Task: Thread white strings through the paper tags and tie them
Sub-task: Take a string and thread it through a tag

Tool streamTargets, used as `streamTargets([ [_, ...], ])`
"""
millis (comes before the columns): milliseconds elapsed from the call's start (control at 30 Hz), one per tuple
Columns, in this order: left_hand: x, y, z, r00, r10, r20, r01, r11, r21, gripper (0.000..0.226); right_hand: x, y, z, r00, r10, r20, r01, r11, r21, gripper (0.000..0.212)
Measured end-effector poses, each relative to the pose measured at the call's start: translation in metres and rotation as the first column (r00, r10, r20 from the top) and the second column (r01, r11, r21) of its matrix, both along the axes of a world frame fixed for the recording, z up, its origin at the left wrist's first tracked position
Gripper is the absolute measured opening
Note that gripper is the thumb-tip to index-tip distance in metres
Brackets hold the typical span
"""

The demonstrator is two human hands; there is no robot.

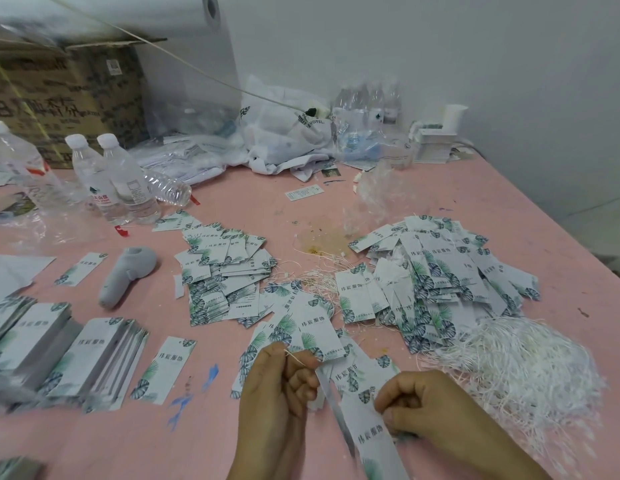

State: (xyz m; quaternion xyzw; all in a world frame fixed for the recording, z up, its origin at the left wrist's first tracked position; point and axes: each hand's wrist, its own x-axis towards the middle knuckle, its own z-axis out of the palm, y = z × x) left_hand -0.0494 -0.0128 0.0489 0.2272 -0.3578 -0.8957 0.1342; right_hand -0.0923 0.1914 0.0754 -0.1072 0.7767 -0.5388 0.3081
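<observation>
We see our two bare hands, left hand (277, 393) and right hand (419, 407), at lower centre, with sleeveless forearms.

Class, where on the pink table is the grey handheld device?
The grey handheld device lies left of centre in the head view, between a single paper tag and the left tag pile.

We have a single view, from a wide-angle camera worn on the head, looking forward and down over the pink tabletop (232, 216). It sits close above the near edge: the left hand (277, 386) and right hand (426, 403) fill the bottom centre. Looking away from us, the view runs across the tabletop to the white wall (440, 46) and the cardboard box (59, 95) at the far side. The tabletop's edges bend toward the frame's borders.
</observation>
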Motion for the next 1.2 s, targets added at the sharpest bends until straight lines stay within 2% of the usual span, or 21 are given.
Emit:
streamTargets([
  [167, 0.001, 0.000, 0.001, 1.000, 0.007, -0.005, -0.007, 0.999, -0.032, 0.019, -0.001, 0.003, 0.002, 0.997, 0.051, 0.051, -0.050, 0.999, -0.020, 0.010],
  [300, 0.003, 0.001, 0.003, 1.000, -0.011, -0.023, 0.010, 0.999, -0.044, 0.038, 0.000, 0.006, 0.004, 0.987, 0.107, 0.121, -0.101, 0.993, -0.054, 0.007],
  [400, 0.004, 0.002, 0.006, 1.000, -0.003, -0.024, 0.002, 1.000, -0.011, 0.036, -0.001, 0.010, 0.006, 0.973, 0.147, 0.176, -0.123, 0.982, -0.141, 0.010],
  [500, 0.003, 0.000, 0.010, 0.998, -0.008, -0.064, 0.014, 0.995, 0.099, 0.013, -0.001, 0.014, 0.005, 0.921, 0.245, 0.303, -0.111, 0.910, -0.400, 0.009],
  [567, 0.003, -0.002, 0.010, 0.996, -0.062, -0.071, 0.073, 0.985, 0.157, 0.011, 0.001, 0.016, 0.007, 0.872, 0.365, 0.327, -0.111, 0.796, -0.595, 0.007],
  [633, 0.003, -0.003, 0.010, 0.991, -0.110, -0.080, 0.122, 0.979, 0.161, 0.007, 0.002, 0.013, 0.007, 0.845, 0.423, 0.328, -0.066, 0.691, -0.720, 0.007],
  [700, 0.002, -0.001, 0.011, 0.988, -0.129, -0.080, 0.139, 0.980, 0.139, 0.004, 0.002, 0.004, 0.007, 0.853, 0.339, 0.397, 0.088, 0.657, -0.749, 0.013],
  [800, 0.002, 0.003, 0.011, 0.985, -0.152, -0.081, 0.160, 0.981, 0.111, 0.008, 0.005, -0.007, 0.002, 0.855, 0.075, 0.513, 0.352, 0.642, -0.681, 0.043],
  [900, 0.005, 0.007, 0.011, 0.973, -0.212, -0.089, 0.219, 0.973, 0.074, 0.012, 0.006, -0.015, 0.000, 0.825, 0.008, 0.565, 0.462, 0.564, -0.684, 0.057],
  [933, 0.006, 0.008, 0.010, 0.969, -0.230, -0.089, 0.235, 0.970, 0.053, 0.012, 0.006, -0.017, 0.001, 0.826, -0.010, 0.563, 0.475, 0.549, -0.687, 0.054],
  [1000, 0.007, 0.011, 0.010, 0.956, -0.272, -0.110, 0.274, 0.962, 0.003, 0.011, 0.008, -0.021, 0.000, 0.851, -0.085, 0.518, 0.474, 0.551, -0.687, 0.027],
  [1033, 0.007, 0.012, 0.010, 0.946, -0.299, -0.123, 0.298, 0.954, -0.026, 0.021, 0.010, -0.024, -0.001, 0.868, -0.128, 0.479, 0.461, 0.563, -0.686, 0.020],
  [1100, 0.008, 0.013, 0.008, 0.924, -0.351, -0.152, 0.345, 0.936, -0.068, 0.049, 0.013, -0.029, -0.007, 0.900, -0.216, 0.379, 0.428, 0.605, -0.671, 0.018],
  [1167, 0.009, 0.014, 0.007, 0.908, -0.389, -0.154, 0.376, 0.920, -0.109, 0.055, 0.016, -0.035, -0.011, 0.916, -0.286, 0.279, 0.400, 0.639, -0.657, 0.017],
  [1200, 0.009, 0.015, 0.006, 0.905, -0.403, -0.139, 0.384, 0.912, -0.140, 0.048, 0.017, -0.037, -0.012, 0.922, -0.310, 0.233, 0.385, 0.658, -0.647, 0.018],
])
